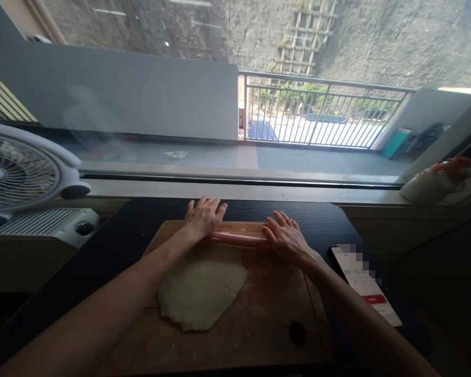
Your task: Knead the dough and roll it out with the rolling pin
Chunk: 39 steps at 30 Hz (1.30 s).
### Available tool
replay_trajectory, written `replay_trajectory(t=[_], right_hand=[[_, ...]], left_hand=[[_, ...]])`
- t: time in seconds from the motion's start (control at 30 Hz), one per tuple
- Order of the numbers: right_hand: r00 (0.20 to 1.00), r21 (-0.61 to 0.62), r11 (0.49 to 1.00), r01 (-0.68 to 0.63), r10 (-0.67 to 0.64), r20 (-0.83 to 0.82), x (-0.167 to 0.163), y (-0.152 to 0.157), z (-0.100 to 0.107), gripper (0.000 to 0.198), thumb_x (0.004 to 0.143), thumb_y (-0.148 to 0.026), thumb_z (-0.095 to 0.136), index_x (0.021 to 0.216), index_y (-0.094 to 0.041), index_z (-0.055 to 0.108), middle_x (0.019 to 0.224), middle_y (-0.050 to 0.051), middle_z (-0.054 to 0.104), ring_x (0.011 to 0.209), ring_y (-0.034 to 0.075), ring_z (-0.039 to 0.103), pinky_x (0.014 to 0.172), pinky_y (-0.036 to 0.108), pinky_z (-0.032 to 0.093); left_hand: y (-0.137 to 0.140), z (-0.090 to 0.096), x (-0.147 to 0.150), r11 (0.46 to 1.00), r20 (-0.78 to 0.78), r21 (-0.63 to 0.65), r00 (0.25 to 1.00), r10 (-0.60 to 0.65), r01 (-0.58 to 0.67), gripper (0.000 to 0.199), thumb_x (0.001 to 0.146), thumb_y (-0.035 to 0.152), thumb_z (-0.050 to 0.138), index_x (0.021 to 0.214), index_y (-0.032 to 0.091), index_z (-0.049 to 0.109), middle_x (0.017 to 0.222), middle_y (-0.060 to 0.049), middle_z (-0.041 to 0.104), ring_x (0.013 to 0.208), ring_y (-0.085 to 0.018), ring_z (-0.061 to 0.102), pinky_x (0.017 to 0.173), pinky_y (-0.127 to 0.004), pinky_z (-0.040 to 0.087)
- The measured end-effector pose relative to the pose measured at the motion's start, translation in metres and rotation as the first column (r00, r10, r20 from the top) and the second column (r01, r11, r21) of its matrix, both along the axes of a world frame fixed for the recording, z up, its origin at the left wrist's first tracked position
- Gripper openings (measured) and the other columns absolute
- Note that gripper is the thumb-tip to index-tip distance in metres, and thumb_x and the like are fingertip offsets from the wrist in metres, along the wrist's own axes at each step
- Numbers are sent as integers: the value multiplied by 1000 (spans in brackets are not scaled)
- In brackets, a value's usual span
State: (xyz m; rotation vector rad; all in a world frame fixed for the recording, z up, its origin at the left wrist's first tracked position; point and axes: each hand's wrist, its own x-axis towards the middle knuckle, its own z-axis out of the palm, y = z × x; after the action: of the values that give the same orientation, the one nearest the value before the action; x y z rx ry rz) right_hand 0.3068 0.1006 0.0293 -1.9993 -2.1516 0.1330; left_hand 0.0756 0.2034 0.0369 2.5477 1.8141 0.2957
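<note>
A flattened sheet of dough (204,288) with an uneven edge lies on a wooden board (275,309). Along its far edge runs a slim pinkish rolling pin (241,239), placed crosswise. My left hand (205,215) rests over the pin's left end, fingers spread and stretched forward past it. Over the right end lies my right hand (286,233), its fingers also extended rather than wrapped. Both palms appear to press on the pin, whose ends are hidden beneath them.
A dark table (322,217) carries the board. To the right lies a phone (363,285) with a timer on screen. At the left stands a white fan (27,173). Behind the table are a window sill (220,189) and a pale pot-like object (426,186).
</note>
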Motion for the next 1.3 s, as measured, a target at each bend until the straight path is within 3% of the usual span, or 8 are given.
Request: replay_trajectory(t=[0.13, 0.23, 0.43, 0.53, 0.83, 1.1, 1.2, 1.3], right_hand=[[986, 84, 983, -166, 165, 17, -8, -55, -5, 51, 94, -51, 31, 133, -20, 44, 144, 8, 38, 137, 25, 23, 110, 43, 18], [984, 114, 977, -179, 176, 35, -12, -65, -8, 54, 93, -49, 35, 137, -18, 40, 144, 9, 37, 137, 25, 21, 111, 44, 15], [1000, 25, 999, 21, -22, 16, -17, 19, -3, 57, 96, -52, 19, 133, -17, 44, 144, 11, 37, 138, 26, 19, 108, 47, 15], [999, -42, 999, 32, -33, -9, -20, 36, 3, 60, 95, -53, 17, 136, -15, 40, 147, 12, 32, 138, 26, 18, 107, 47, 18], [977, 152, 966, -210, 204, 55, -24, -58, -13, 55, 94, -48, 34, 139, -16, 37, 144, 10, 37, 138, 26, 21, 110, 44, 19], [1000, 10, 1000, 6, -6, 21, -31, 59, -1, 54, 97, -50, 19, 132, -17, 44, 142, 12, 39, 136, 28, 24, 105, 46, 23], [1000, -20, 1000, 8, -8, 10, -34, 51, 2, 57, 96, -52, 18, 135, -16, 41, 145, 13, 34, 136, 28, 22, 104, 47, 23], [994, 32, 994, -104, 103, 26, -36, 2, -3, 60, 94, -54, 22, 136, -15, 41, 144, 12, 36, 137, 28, 21, 107, 46, 20]], left_hand=[[-59, -10, -29, 989, -40, 7, 988, -149, 149, 55, 90, 54, 27, 132, 24, 48, 141, -5, 45, 137, -25, 26, 111, -49, 14], [-79, -13, -39, 972, -77, 50, 971, -226, 230, 58, 87, 58, 31, 133, 26, 46, 143, -4, 42, 138, -26, 25, 112, -49, 11], [-11, -6, -10, 998, -21, 22, 998, -54, 55, 56, 91, 52, 23, 128, 21, 51, 139, -7, 47, 137, -25, 26, 109, -52, 15], [3, -1, -1, 1000, -9, 21, 1000, -23, 23, 57, 93, 49, 19, 129, 18, 50, 137, -9, 49, 135, -28, 29, 107, -56, 20], [-100, -12, -39, 952, -23, 43, 953, -302, 303, 50, 91, 46, 32, 137, 29, 40, 146, -2, 38, 137, -23, 27, 113, -47, 11], [8, 4, 2, 999, 17, -28, 999, -35, 35, 54, 93, 45, 20, 127, 17, 51, 137, -10, 48, 134, -28, 31, 107, -56, 21], [0, 5, 0, 999, 23, -37, 999, -26, 27, 52, 94, 44, 20, 128, 19, 50, 137, -10, 49, 134, -27, 32, 106, -55, 22], [-46, -1, -18, 994, 17, -59, 996, -89, 90, 50, 92, 47, 26, 131, 24, 48, 140, -5, 46, 135, -24, 30, 111, -50, 16]])
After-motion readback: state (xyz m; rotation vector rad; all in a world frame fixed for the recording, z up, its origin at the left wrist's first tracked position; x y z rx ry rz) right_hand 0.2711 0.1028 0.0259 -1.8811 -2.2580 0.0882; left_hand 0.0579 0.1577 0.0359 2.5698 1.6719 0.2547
